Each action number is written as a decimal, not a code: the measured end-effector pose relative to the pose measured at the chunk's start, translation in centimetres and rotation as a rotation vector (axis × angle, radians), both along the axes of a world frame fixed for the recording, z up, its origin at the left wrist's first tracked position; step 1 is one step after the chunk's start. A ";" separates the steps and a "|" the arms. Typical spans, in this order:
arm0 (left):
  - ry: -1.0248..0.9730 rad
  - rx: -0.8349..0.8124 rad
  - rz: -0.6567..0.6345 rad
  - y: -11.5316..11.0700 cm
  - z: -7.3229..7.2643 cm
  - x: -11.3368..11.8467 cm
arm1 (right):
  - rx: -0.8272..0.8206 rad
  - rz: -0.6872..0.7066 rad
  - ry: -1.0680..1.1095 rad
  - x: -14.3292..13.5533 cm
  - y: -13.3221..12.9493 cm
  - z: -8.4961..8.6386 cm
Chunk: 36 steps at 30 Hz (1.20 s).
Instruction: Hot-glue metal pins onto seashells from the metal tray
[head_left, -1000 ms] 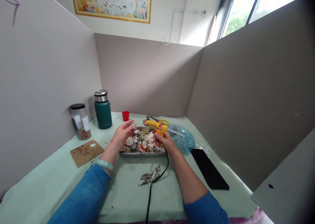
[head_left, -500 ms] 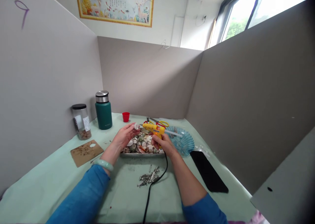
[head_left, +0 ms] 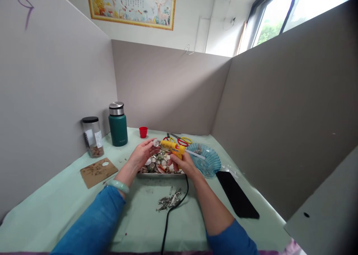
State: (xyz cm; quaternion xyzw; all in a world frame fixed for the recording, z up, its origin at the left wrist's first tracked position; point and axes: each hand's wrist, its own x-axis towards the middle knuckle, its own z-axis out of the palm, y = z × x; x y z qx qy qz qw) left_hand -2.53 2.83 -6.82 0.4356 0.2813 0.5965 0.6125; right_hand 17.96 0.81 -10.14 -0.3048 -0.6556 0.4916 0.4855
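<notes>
Yellow glue gun [head_left: 169, 146] fills the right grip [head_left: 185, 165]; left grip [head_left: 141, 154] pinches a whitish piece [head_left: 156, 143] near its tip. Gluing looks unfinished: metal bits [head_left: 170, 201] lie loose toward the worktop's [head_left: 140, 225] front edge.

Craft booth [head_left: 173, 87]: glue gun [head_left: 171, 146], shells [head_left: 159, 162]

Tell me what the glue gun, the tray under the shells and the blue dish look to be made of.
Glue gun: likely plastic, with an opaque, bright yellow body.
Tray: probably metal, judging by its silver-grey rim.
Blue dish: see-through and ridged, so glass or clear plastic; the look doesn't settle which.
</notes>
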 end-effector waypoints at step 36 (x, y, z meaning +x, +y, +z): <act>1.089 0.402 0.101 3.1 -0.7 1.1 | -0.063 -0.456 0.151 0.2 0.9 0.4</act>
